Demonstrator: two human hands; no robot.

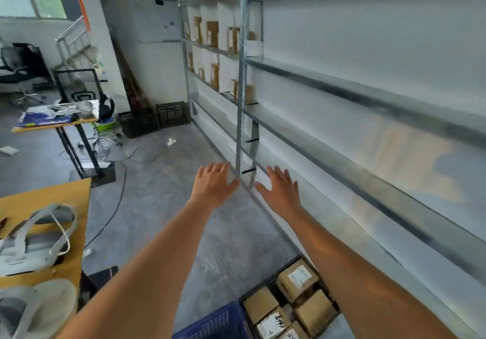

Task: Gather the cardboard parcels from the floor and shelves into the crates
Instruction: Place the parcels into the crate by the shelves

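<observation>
Both my arms stretch forward over the concrete floor. My left hand [213, 182] and my right hand [282, 189] are open, fingers straight, holding nothing. Below my right arm a dark crate [246, 297] holds several brown cardboard parcels [297, 279] with white labels. A blue crate [218, 321] stands beside it at the bottom edge. More cardboard parcels [212, 33] stand on the far shelves of the metal rack. Two dark crates [139, 123] sit on the floor by the far wall.
A long metal shelf rack [368, 94] runs along the right, its near bays bare. A wooden table [44, 202] with white headsets is at the left. A small table [56, 123], office chairs and floor cables lie farther back.
</observation>
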